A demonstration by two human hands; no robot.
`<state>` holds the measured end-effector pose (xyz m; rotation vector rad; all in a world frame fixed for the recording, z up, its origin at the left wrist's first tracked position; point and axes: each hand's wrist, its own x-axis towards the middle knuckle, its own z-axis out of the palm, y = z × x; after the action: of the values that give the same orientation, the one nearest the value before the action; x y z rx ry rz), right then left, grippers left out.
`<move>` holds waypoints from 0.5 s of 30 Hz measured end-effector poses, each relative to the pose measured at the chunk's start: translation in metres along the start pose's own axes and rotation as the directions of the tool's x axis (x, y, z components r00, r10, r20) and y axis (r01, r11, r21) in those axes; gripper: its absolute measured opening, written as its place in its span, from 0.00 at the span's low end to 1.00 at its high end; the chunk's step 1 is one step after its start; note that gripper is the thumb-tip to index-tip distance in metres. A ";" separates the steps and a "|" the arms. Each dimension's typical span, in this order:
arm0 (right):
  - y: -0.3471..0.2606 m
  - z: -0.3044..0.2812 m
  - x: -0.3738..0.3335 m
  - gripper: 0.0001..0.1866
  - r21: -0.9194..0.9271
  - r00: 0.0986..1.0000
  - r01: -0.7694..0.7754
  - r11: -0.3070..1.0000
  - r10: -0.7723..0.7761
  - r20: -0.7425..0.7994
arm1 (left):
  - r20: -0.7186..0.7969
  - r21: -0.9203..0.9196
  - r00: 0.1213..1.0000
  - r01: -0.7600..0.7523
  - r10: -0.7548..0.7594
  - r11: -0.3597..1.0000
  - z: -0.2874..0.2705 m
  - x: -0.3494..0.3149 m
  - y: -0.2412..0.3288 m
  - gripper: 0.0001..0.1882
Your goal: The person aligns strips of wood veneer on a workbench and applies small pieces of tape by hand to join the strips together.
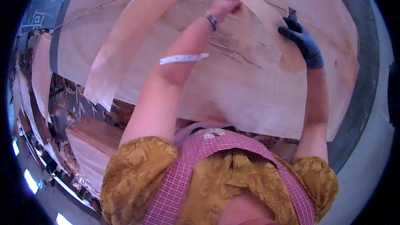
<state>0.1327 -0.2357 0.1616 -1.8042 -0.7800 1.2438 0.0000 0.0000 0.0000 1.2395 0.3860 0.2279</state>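
My bare left hand (227, 6) is closed, held over the large pale wood veneer sheet (233, 91) by the inner edge of a long veneer strip (121, 46). What its fingers hold, if anything, is hidden. The strip arches from the lower left over the top and down to the right. My right hand (304, 43), in a dark glove, is closed around a small dark flat blade (292, 13) that sticks up past the fingers. It rests at the strip's right part. A dark crack runs across the sheet between my hands.
A white band (183, 58) circles my left forearm. At the left lie a stack of wood sheets (93, 137) and torn veneer scraps (66, 100). A dark board edge (362, 71) borders the sheet on the right. A dark panel with chalk marks (39, 16) stands at the far left.
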 end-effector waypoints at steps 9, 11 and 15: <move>0.042 0.022 0.034 0.24 -0.027 0.975 0.004 1.000 0.002 0.222 | 0.045 -0.493 0.983 0.176 -0.177 0.852 0.005 -0.073 0.034 0.13; 0.028 0.033 0.032 0.22 -0.123 0.952 -0.003 0.992 0.041 0.304 | -0.146 -0.259 0.967 0.166 -0.209 0.952 -0.004 -0.081 0.023 0.14; 0.031 0.013 0.030 0.20 -0.124 0.938 -0.072 0.990 0.109 0.328 | -0.354 -0.179 0.921 0.103 -0.162 0.978 -0.014 -0.096 0.017 0.12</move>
<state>0.1314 -0.2233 0.1182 -1.7540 -0.9782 1.6237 -0.0929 -0.0190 0.0277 1.0083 0.7605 0.3686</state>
